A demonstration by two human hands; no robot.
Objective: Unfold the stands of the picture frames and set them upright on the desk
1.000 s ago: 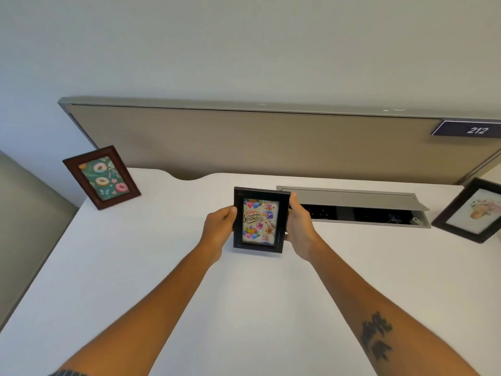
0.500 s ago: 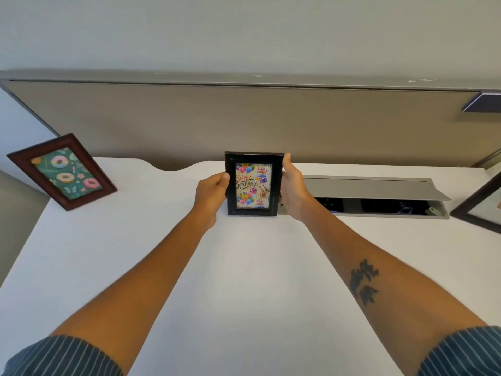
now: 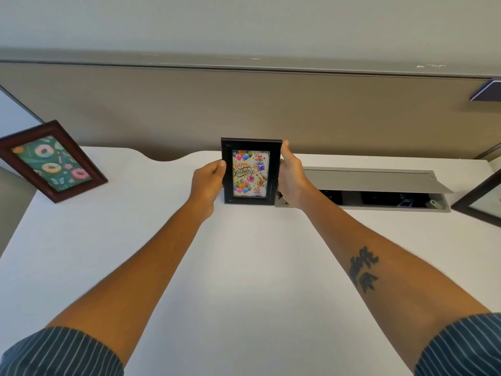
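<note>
Black rectangular picture frame (image 3: 251, 171) with a balloon birthday print stands upright near the back of the white counter (image 3: 244, 267), its bottom edge on the surface. The left hand (image 3: 207, 183) and right hand (image 3: 291, 176) pinch its side edges, fingers (image 3: 285, 147) curled behind. A brown wooden doughnut-print frame (image 3: 51, 160) stands far left; a grey cable tray (image 3: 374, 183) lies open just right.

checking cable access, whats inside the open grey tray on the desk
The cable tray has dark compartments and a bluish plug-like part; its left end is covered by the right hand.
</note>
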